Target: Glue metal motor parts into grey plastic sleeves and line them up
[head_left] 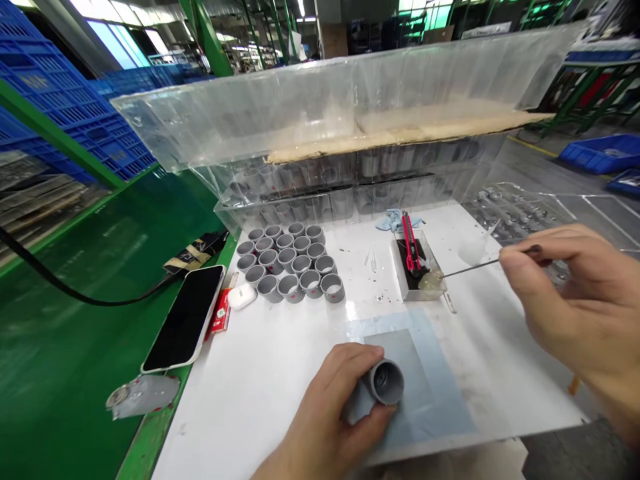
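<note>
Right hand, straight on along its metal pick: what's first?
The thin metal pick in the right hand points at a translucent blob on the clear tray's near corner; that comes first, tip maybe already touching, depth unclear.

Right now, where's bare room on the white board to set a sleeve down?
Bare white board lies below the sleeves, left of the blue mat. A second patch lies right of the mat, below the tray. It's crowded around the sleeves and around the tray with its red cutter.
</note>
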A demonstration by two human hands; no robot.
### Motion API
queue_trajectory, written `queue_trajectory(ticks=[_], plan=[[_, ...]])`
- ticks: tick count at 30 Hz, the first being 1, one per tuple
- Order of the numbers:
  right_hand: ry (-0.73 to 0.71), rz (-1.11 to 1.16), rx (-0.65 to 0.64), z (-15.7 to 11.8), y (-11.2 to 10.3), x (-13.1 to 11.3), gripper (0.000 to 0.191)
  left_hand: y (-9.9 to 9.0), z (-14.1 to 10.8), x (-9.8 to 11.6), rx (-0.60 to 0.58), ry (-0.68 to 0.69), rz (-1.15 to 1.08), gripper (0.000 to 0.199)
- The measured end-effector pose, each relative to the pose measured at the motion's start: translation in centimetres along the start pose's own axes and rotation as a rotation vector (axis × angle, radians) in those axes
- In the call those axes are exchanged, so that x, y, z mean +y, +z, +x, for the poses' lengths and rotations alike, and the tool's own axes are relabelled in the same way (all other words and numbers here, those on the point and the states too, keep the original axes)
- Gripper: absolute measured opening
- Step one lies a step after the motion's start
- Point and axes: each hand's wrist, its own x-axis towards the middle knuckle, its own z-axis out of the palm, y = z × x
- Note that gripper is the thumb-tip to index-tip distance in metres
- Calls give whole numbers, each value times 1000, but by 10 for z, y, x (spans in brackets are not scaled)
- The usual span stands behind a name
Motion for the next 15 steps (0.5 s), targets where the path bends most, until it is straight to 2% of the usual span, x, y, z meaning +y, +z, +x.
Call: queue_trajectory(ticks=[3, 6, 8, 11, 15], plan=[[-192, -45, 59, 4, 7, 8, 18, -1, 0, -4, 14, -1, 14, 49], [-268, -94, -12, 2, 15, 14, 19, -2, -2, -5, 36, -48, 60, 45], [-216, -121, -138, -2, 19, 16, 13, -5, -3, -3, 40, -99, 117, 44], [-109, -130, -299, -12, 19, 16, 9, -13, -1, 8, 32, -106, 261, 49], [-2, -100, -247, -30, -5, 18, 10, -32, 4, 21, -63, -102, 463, 45]])
